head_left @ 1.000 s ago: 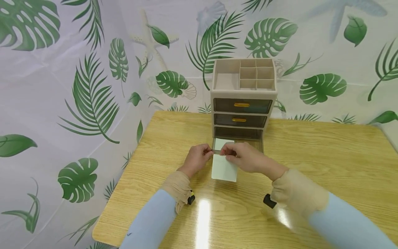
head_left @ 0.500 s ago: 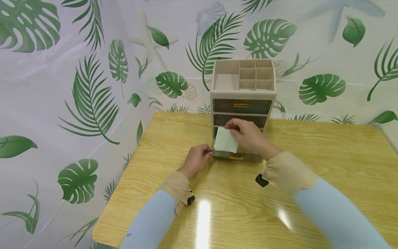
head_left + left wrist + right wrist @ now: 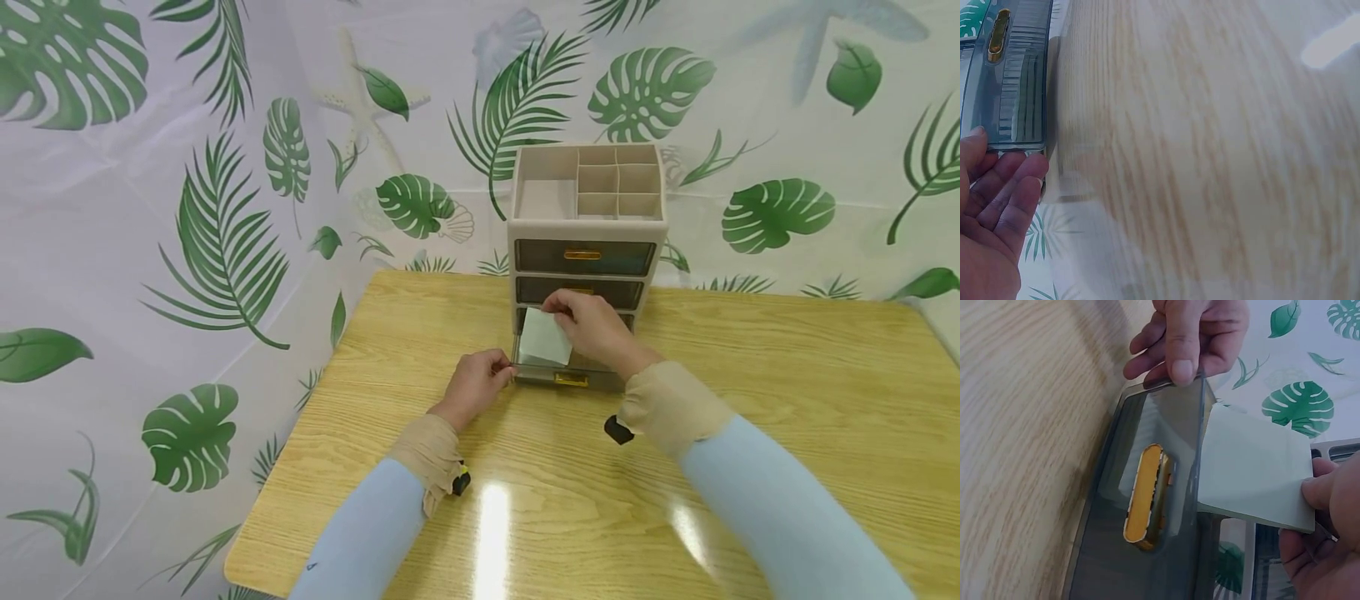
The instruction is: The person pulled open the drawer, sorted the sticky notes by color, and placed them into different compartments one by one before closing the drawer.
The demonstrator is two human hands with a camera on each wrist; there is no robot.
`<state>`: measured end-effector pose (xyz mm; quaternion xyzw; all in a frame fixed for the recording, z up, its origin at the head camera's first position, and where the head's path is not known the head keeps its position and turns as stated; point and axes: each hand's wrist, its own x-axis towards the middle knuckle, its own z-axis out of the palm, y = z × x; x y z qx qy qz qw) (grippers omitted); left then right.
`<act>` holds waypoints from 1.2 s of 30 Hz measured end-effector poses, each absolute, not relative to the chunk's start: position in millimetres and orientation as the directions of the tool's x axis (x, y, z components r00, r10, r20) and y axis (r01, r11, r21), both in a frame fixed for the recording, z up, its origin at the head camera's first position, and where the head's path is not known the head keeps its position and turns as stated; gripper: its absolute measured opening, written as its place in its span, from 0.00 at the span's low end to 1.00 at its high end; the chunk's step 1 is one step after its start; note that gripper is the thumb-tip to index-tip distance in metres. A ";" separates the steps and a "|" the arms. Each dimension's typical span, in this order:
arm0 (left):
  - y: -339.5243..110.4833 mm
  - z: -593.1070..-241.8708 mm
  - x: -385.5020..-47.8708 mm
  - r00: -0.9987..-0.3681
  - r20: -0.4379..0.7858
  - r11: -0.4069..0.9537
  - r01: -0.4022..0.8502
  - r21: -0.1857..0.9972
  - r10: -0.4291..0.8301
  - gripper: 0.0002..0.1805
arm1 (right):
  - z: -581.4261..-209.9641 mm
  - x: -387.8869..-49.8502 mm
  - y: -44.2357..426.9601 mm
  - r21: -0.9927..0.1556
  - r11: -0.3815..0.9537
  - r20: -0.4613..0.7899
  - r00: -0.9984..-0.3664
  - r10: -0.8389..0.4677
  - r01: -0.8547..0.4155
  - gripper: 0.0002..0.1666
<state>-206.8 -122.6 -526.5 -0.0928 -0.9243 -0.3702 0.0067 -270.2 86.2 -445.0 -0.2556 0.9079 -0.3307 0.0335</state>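
My right hand [image 3: 592, 325] pinches the upper right edge of a pale green pad of paper [image 3: 544, 337], thumb on top and fingers below, as the right wrist view shows. The pad [image 3: 1257, 465] is tilted, its near part down inside the pulled-out bottom drawer [image 3: 600, 380]. With thumb and fingers, my left hand [image 3: 476, 382] grips the drawer's front left corner. The drawer is smoky, see-through plastic with a gold handle [image 3: 1144, 494]. In the left wrist view, the left hand [image 3: 997, 206] holds the end of that drawer front [image 3: 1016, 87].
The cream organizer [image 3: 588, 223] stands against the leaf-print backdrop [image 3: 225, 208], with open compartments on top and two shut drawers [image 3: 583, 257] above the bottom one. It rests on a wooden table [image 3: 787, 400] with a rounded front left corner.
My right hand has carried the pad from in front of the drawer, away from me, into it. Over the last half second it has barely shifted. The left hand has stayed on the drawer corner.
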 end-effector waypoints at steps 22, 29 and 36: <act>-123.1 -525.0 -207.3 -0.982 0.056 0.704 0.168 0.690 0.179 0.10 | -469.8 -277.5 77.0 -0.614 0.677 0.002 -0.858 -0.514 -0.407 0.12; -123.6 -524.0 -207.5 -0.981 0.062 0.707 0.176 0.685 0.184 0.11 | -472.9 -279.7 75.2 -0.613 0.692 -0.032 -0.863 -0.504 -0.381 0.12; -123.6 -525.8 -207.6 -0.980 0.075 0.713 0.184 0.676 0.182 0.10 | -478.8 -282.1 72.4 -0.621 0.706 -0.044 -0.884 -0.466 -0.341 0.10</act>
